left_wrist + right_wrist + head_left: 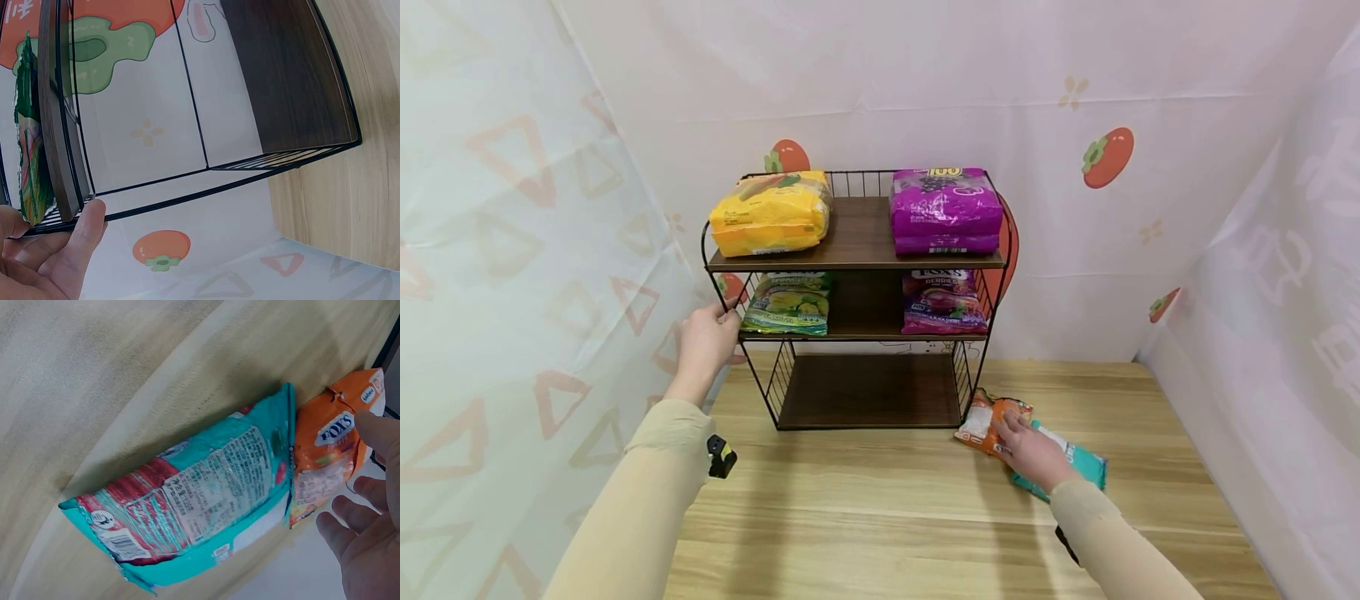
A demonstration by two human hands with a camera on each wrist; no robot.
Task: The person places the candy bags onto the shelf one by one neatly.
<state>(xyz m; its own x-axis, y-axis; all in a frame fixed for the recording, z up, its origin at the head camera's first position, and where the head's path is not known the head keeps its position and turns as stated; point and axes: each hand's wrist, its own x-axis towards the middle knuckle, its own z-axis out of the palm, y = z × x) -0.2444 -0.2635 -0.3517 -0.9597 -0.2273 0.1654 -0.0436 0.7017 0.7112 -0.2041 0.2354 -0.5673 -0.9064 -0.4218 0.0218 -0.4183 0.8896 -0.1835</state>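
Observation:
A three-tier rack with dark wood shelves and black wire sides stands on the table. My left hand grips its left side frame at the middle shelf; in the left wrist view the fingers wrap the wire edge beside a green candy bag. My right hand reaches over an orange Fox's candy bag at the rack's right foot. Its fingers are spread and loosely bent at the bag's edge; contact is hard to tell. A teal candy bag lies beside the orange one, partly under my wrist in the head view.
The top shelf bears a yellow bag and a purple bag. On the middle shelf are the green bag and a dark berry bag. Printed cloth walls enclose the wooden table at the back and sides.

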